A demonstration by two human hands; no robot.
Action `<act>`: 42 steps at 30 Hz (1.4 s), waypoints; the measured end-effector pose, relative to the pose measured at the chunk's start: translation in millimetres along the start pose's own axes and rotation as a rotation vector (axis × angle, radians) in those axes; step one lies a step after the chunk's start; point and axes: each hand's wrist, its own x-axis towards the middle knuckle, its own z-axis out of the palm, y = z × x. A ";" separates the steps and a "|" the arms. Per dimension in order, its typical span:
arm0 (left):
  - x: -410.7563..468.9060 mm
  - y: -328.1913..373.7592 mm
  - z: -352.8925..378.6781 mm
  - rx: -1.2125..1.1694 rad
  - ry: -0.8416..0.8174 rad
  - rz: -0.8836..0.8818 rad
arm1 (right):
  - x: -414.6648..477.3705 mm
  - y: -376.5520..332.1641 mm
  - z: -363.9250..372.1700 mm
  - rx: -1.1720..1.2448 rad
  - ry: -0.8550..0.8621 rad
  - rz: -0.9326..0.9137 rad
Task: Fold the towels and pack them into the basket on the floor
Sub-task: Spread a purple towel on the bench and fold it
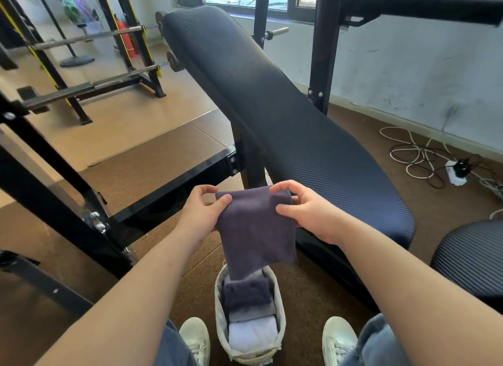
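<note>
Left hand and right hand pinch towel at top corners above basket.

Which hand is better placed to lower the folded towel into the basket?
Left, marginally. Both hands pinch the dark towel over the basket, but the left hand has open floor beneath it, while the right hand sits over the bench pad edge, which may crowd its way down.

A towel hangs between left hand and right hand, above the basket on the floor. Folded towels lie inside; a bench stands behind.
</note>
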 end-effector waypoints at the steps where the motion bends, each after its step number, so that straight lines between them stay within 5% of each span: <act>1: 0.0 1.2 0.2 -0.019 -0.007 0.003 | 1.8 1.1 1.5 -0.025 0.045 -0.018; 5: -2.4 3.8 1.4 -0.013 -0.105 0.061 | 9.7 5.9 3.9 -0.043 0.208 -0.019; 16: -10.0 -5.7 -3.3 0.565 -0.192 0.379 | 6.6 8.1 4.5 -0.438 0.216 -0.082; 33: -8.9 -3.9 -5.0 0.427 -0.124 0.397 | 5.7 2.0 4.0 -0.589 0.259 -0.061; 42: -7.0 -1.0 -6.7 0.238 -0.145 0.346 | 7.2 4.4 -10.0 -0.148 0.176 -0.015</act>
